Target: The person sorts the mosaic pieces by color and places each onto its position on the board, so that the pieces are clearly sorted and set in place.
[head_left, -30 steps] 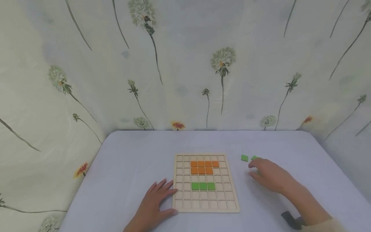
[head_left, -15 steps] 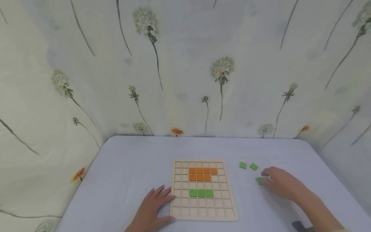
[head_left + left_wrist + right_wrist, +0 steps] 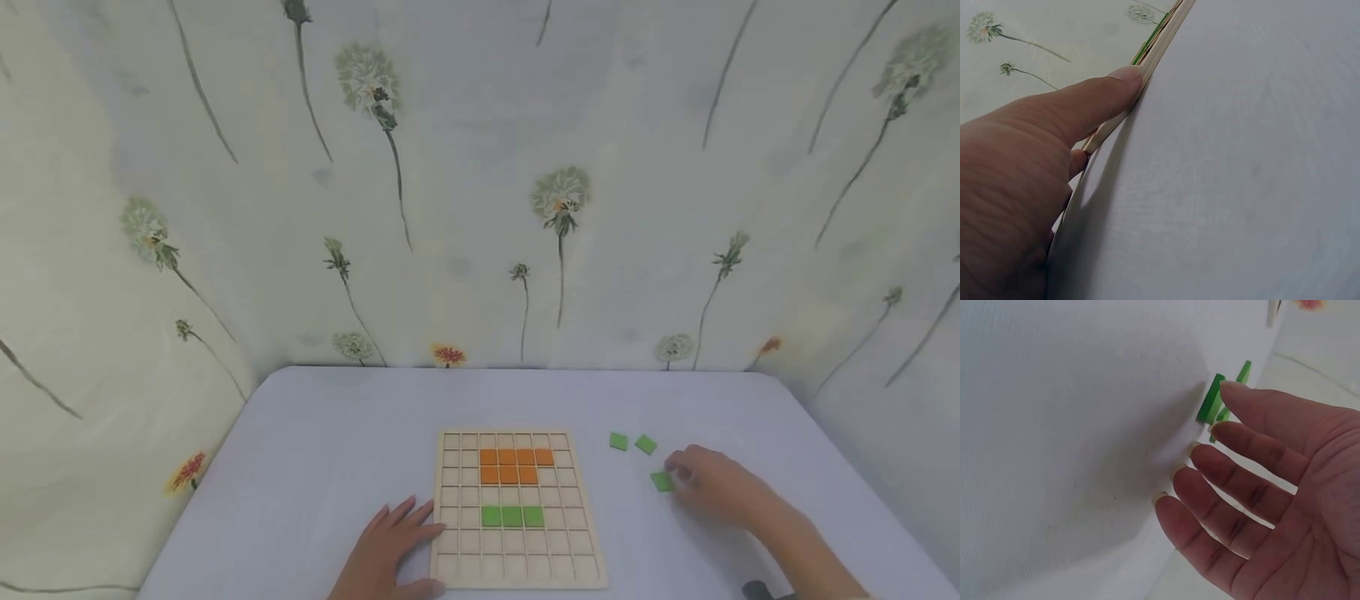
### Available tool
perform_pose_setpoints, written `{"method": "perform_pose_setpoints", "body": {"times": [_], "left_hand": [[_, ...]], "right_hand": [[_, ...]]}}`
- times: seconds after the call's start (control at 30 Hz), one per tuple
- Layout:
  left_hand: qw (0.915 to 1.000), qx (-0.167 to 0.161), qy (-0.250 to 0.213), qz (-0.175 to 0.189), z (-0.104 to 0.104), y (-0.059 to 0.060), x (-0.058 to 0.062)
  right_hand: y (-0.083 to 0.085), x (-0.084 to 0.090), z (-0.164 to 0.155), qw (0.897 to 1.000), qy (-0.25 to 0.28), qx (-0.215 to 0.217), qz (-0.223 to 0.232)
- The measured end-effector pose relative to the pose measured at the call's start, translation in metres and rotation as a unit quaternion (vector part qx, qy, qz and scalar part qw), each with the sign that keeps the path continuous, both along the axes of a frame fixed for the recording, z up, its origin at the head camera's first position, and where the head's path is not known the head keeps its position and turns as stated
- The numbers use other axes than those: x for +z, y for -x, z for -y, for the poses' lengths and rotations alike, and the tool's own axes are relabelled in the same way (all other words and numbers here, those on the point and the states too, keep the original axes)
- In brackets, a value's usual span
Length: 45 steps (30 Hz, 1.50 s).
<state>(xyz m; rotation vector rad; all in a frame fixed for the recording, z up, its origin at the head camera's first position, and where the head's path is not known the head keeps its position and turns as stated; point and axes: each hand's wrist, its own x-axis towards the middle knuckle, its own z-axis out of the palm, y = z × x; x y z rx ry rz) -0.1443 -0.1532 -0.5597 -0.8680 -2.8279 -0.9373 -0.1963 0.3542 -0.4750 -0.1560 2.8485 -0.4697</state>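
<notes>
Green tile (image 3: 662,481) lies flat on the surface (image 3: 337,450), touched by the fingertips of the right hand (image 3: 712,486); fingers nearly straight and spread, gripping nothing. Two more tiles (image 3: 632,442) lie just beyond that hand, apart from it. Left hand (image 3: 386,554) rests flat, fingers extended, thumb tip against the near-left edge of the board (image 3: 517,575). Board lies between the hands, carrying orange tiles (image 3: 513,466) and green tiles (image 3: 512,516).
</notes>
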Motion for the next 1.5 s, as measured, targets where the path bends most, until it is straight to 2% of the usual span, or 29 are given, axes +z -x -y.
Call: {"method": "perform_pose_setpoints", "body": {"times": [0.27,0.53,0.93,1.5], "left_hand": [[1.0,-0.002,0.009,-0.002,0.002,-0.003,0.0],[0.9983,0.006,0.007,0.057,-0.001,-0.002,0.006],[0.9981,0.016,0.005,0.06,-0.001,-0.003,0.006],[0.9994,0.012,0.008,0.031,-0.001,-0.007,0.008]], "right_hand": [[0.0,-0.007,0.01,0.999,0.003,0.026,-0.043],[0.005,-0.008,0.012,0.999,-0.017,-0.013,-0.028],[0.005,-0.01,0.011,0.999,0.006,-0.007,-0.038],[0.001,-0.005,0.016,0.999,0.014,0.01,-0.044]]}}
